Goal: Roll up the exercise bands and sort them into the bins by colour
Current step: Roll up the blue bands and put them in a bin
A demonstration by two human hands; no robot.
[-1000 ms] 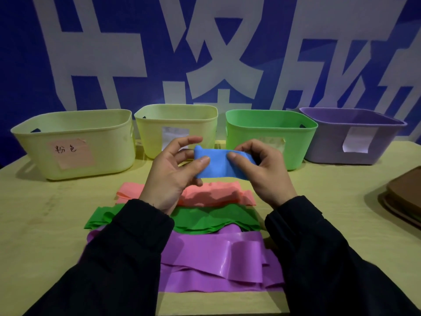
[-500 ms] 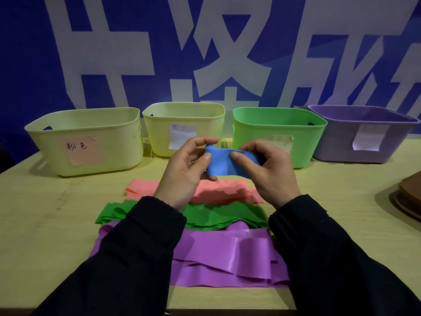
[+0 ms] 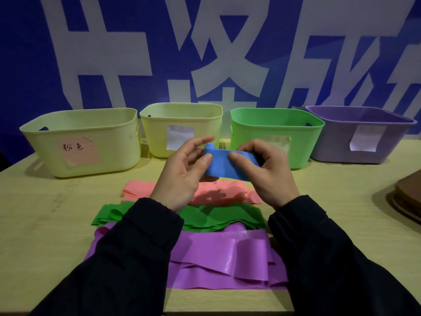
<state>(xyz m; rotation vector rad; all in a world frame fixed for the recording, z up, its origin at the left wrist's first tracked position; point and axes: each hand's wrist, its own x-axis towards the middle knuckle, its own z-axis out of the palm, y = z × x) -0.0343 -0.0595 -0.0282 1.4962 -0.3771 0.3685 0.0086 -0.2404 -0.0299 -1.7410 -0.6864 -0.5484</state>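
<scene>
Both my hands hold a blue band [image 3: 224, 164], partly rolled, in the air above the table. My left hand [image 3: 182, 179] pinches its left end between thumb and fingers. My right hand [image 3: 265, 173] pinches the right part with thumb on top. Beneath lie a pink band [image 3: 141, 190], a green band [image 3: 205, 218] and a purple band [image 3: 218, 261], flat and loosely folded. At the back stand a yellow bin with a pink label [image 3: 82, 142], a second yellow bin [image 3: 182, 117], a green bin [image 3: 275, 124] and a purple bin [image 3: 362, 133].
The four bins stand in a row along the far edge of the wooden table [image 3: 45, 224], before a blue and white wall banner [image 3: 205, 53]. Brown flat objects [image 3: 407, 197] are stacked at the right edge.
The camera view has shifted slightly. My hands have turned the blue band a little, and its left end now shows a small roll sticking up.
</scene>
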